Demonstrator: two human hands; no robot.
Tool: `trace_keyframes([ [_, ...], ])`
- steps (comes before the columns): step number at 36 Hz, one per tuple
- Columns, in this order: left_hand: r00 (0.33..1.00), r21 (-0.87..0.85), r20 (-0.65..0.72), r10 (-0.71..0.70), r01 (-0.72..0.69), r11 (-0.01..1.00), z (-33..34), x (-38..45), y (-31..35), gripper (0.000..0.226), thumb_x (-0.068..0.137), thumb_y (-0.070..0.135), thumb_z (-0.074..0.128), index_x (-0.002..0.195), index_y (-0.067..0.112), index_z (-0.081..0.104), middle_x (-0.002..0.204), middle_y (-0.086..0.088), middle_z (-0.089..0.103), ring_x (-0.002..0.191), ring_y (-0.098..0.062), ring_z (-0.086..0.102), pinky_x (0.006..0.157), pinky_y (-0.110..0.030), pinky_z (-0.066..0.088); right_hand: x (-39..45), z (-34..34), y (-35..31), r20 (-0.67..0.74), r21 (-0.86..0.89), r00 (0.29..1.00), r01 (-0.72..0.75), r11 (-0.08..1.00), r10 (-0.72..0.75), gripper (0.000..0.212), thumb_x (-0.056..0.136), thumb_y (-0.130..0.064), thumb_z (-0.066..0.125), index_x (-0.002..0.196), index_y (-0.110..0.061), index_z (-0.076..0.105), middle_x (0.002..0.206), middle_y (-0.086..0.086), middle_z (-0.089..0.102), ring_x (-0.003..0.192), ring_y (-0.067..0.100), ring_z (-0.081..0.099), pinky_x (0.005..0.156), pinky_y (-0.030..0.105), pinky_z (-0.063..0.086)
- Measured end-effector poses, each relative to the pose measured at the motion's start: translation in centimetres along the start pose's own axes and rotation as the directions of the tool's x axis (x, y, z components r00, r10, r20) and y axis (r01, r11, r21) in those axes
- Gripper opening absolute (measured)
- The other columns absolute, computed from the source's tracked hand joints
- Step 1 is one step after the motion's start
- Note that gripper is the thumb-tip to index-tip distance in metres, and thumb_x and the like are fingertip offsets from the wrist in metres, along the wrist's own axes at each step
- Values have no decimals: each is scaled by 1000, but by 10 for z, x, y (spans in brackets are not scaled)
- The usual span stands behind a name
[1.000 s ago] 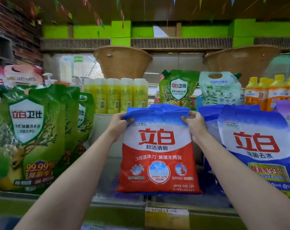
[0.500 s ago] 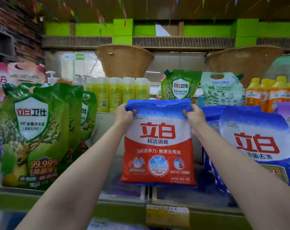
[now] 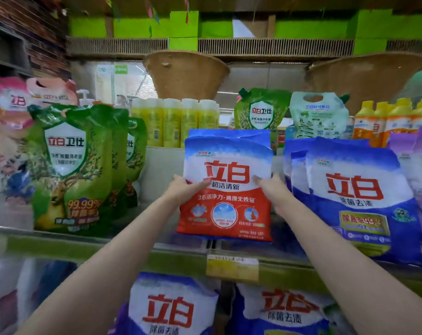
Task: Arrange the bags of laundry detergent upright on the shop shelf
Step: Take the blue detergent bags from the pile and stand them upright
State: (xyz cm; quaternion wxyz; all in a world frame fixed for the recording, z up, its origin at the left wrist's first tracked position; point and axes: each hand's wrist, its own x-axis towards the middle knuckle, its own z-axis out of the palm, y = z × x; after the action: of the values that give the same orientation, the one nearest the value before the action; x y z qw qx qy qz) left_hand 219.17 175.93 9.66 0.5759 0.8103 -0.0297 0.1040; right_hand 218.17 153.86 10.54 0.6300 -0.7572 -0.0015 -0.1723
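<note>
**Red bag stood on the shelf, both hands at its waist**

Head view: the red, white and blue plastic bag of laundry detergent (image 3: pixel 225 189) stands upright on the glass-fronted shop shelf (image 3: pixel 123 238), between the green stand-up pouches (image 3: pixel 67 165) and the blue-and-white detergent bags (image 3: pixel 357 201). The left hand (image 3: pixel 183 189) and right hand (image 3: pixel 271 187) pinch its two side edges at mid-height, thumbs over the front.

Risk: the soft bag may slump forward or sideways once let go, as nothing visibly props it on the left.

Hard to tell: the fingers behind the bag are hidden, motion blur softens both hands, and a second blue top edge behind the bag is unclear.
</note>
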Motion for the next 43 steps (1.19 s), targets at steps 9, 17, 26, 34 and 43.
trace_keyframes([
  [9,982,278,187,-23,-31,960,13,-36,-27,133,57,19,89,148,12,-8,144,-10,29,135,-24,34,113,-36,32,-33,-10,40,403,-327,882,-112,939,245,126,35,-28,96,139,-16,26,120,1,62,108,17,62,92,37,54],
  [17,997,312,58,53,-69,948,16,-37,-23,114,55,8,89,141,6,14,138,-7,39,120,-18,44,107,-34,38,-48,0,30,214,-476,974,38,879,74,110,66,-22,86,146,-22,11,134,2,53,122,22,53,105,44,43],
  [26,791,668,-166,589,-350,657,34,-67,12,99,65,41,80,139,12,21,134,-11,26,127,-28,27,107,-39,25,-60,-16,2,58,-522,998,40,852,-12,63,79,-28,75,129,-11,40,124,3,59,113,26,59,92,35,50],
  [34,828,435,146,541,-545,717,106,-76,52,45,85,26,63,121,5,45,123,-13,46,116,-28,46,94,-33,36,-71,-71,-13,-122,-618,963,117,777,-242,31,91,-19,58,121,-9,57,118,7,62,110,22,57,79,23,39],
  [43,936,232,260,239,-301,925,188,-85,89,37,91,34,59,109,1,63,99,-9,63,97,-24,61,75,-29,43,-66,-191,11,-381,-638,887,-47,769,-262,35,84,-11,61,116,1,54,122,21,53,117,35,48,94,34,37],
])
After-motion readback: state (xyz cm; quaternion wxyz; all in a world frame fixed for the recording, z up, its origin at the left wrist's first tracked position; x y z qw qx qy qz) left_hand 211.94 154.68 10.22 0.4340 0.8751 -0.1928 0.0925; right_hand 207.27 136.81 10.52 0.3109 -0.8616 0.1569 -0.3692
